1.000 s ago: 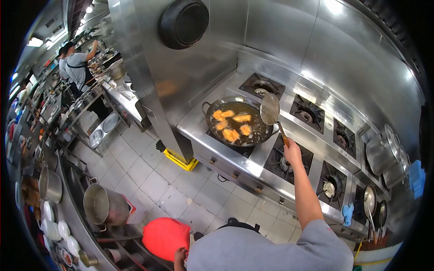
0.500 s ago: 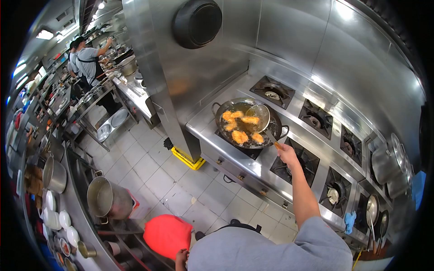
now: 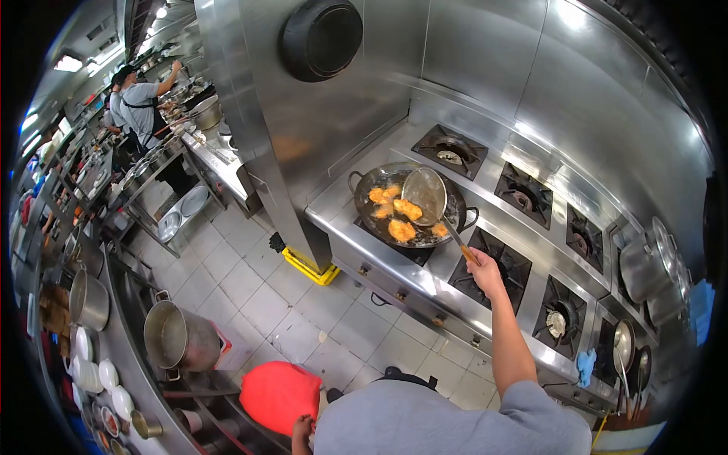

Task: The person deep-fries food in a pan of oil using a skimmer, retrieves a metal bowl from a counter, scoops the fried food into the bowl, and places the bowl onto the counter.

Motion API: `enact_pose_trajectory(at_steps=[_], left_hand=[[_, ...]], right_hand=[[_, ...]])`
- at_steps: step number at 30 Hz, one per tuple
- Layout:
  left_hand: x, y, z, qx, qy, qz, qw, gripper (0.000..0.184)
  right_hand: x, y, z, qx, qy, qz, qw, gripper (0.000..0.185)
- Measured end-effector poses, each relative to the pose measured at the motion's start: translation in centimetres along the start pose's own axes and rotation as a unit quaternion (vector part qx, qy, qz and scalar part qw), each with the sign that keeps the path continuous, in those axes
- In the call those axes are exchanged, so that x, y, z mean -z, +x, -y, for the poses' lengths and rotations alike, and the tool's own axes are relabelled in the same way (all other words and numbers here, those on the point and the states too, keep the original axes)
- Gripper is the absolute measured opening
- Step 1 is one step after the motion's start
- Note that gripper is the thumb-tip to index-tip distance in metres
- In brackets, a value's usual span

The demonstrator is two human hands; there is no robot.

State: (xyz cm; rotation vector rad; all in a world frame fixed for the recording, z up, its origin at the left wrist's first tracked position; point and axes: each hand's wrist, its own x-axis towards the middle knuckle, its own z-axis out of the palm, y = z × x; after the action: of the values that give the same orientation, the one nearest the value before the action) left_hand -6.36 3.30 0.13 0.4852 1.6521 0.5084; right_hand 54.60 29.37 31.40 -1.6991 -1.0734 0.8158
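My right hand (image 3: 487,273) is closed round the wooden handle of a long skimmer (image 3: 425,195). The skimmer's round mesh head is tilted over the right side of a black two-handled wok (image 3: 364,218) on a stove burner. Several golden fried pieces (image 3: 402,230) lie in the dark oil; one is against the skimmer's left rim and another is beside its handle. Low at my side, my left hand (image 3: 302,429) has curled fingers at the edge of a smooth red object (image 3: 280,397). Whether those fingers hold anything is hidden.
Bare burners (image 3: 523,196) surround the wok. Another wok (image 3: 321,39) hangs on the steel wall. A large pot (image 3: 178,334) stands behind me at left, near a shelf with bowls. Pans (image 3: 623,345) stand at far right. Two people (image 3: 140,106) work at the far left.
The skimmer head has turned up from the oil, showing more of its mesh, and my right hand has shifted slightly down. Some fried pieces have moved. My left hand stays low.
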Motion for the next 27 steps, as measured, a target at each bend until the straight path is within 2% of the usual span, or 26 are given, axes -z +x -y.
enact_pose_trajectory(at_steps=[2, 6, 8, 12, 14, 16, 19, 21, 23, 26, 27], left_hand=[[-0.3, -0.3, -0.5, -0.003, 0.019, -0.014, 1.0, 0.03], [-0.5, -0.1, -0.6, -0.005, 0.021, -0.013, 1.0, 0.03], [-0.6, 0.2, 0.0, -0.009, 0.021, -0.01, 1.0, 0.03], [-0.8, 0.5, 0.9, -0.017, 0.02, 0.008, 1.0, 0.029], [-0.7, 0.6, 1.2, -0.016, 0.014, 0.006, 1.0, 0.029], [-0.8, 0.8, 1.5, -0.045, 0.036, 0.019, 0.998, 0.029], [-0.9, 0.6, 1.3, -0.012, 0.017, 0.003, 1.0, 0.029], [-0.9, 0.4, 0.8, -0.023, 0.015, 0.006, 1.0, 0.029], [-1.0, 0.2, 0.5, -0.033, 0.012, 0.009, 0.999, 0.029], [-1.0, -0.2, 0.0, -0.017, 0.02, -0.003, 1.0, 0.028], [-1.0, -0.4, -0.2, -0.018, 0.02, -0.002, 1.0, 0.028]], right_hand=[[0.0, -0.9, 0.2, 0.021, -0.08, -0.018, 0.996, 0.042], [0.0, -2.0, 0.2, 0.012, -0.124, -0.031, 0.992, 0.041], [-0.1, -1.3, -2.7, 0.074, -0.1, -0.061, 0.99, 0.045], [-1.3, -1.6, -3.8, 0.073, -0.08, -0.081, 0.991, 0.046], [-1.7, -2.0, -3.4, 0.019, -0.005, -0.083, 0.996, 0.046], [-2.0, -2.4, -3.1, 0.013, 0.007, -0.086, 0.996, 0.046], [-2.0, -2.9, -2.1, -0.005, 0.023, -0.086, 0.996, 0.046], [-1.8, -3.0, -1.0, -0.016, 0.03, -0.081, 0.996, 0.046], [-1.4, -3.2, 0.2, -0.072, 0.044, -0.087, 0.993, 0.045], [-0.1, -1.8, 0.0, -0.07, 0.068, -0.1, 0.99, 0.044], [0.3, -0.2, -2.1, 0.005, 0.028, -0.132, 0.991, 0.043]])
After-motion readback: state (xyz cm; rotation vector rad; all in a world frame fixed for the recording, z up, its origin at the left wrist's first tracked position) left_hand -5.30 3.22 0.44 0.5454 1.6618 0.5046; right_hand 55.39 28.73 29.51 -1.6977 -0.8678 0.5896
